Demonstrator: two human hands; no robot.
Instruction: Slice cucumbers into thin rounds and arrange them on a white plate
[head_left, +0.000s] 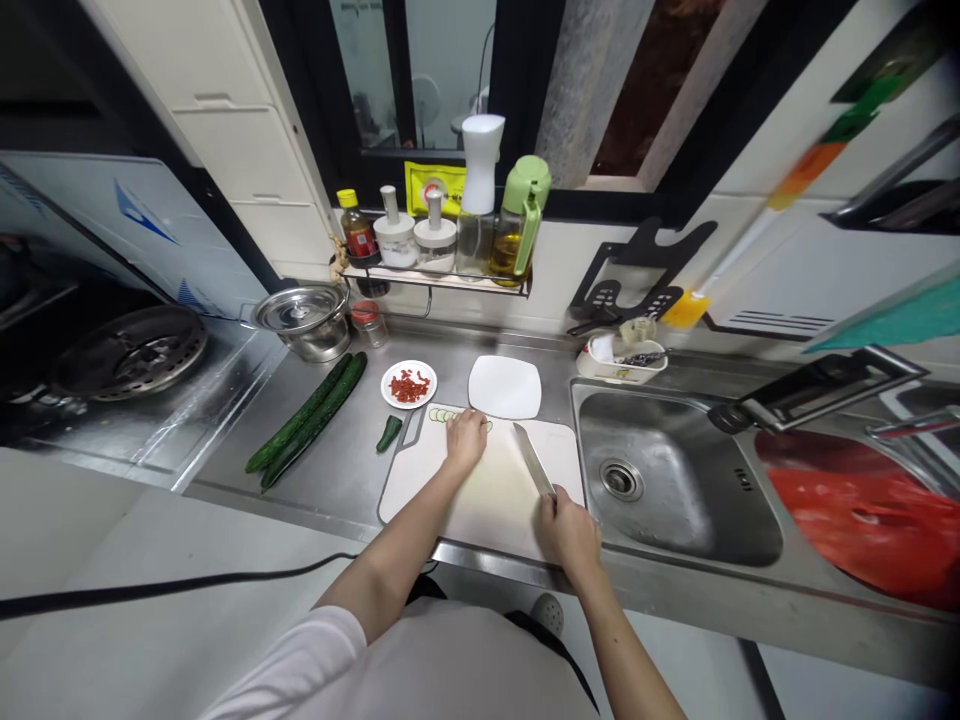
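Observation:
My left hand (466, 440) is at the far edge of the white cutting board (420, 480), its fingers bent down and closed over a row of thin cucumber slices (439, 415). Slices show on both sides of the fingers; those underneath are hidden. My right hand (574, 530) grips a kitchen knife (534, 460) by its handle, over the right half of the board. The blade points away from me and to the left, apart from the slices. A short cucumber end piece (389, 434) lies just left of the board.
Two whole cucumbers (307, 425) lie left, near a lidded steel pot (304, 315). Behind the board are a plate of chopped red pieces (409, 367) and a white square plate (504, 387). A sink (675, 470) adjoins right. Seasoning containers fill a wall rack (442, 281).

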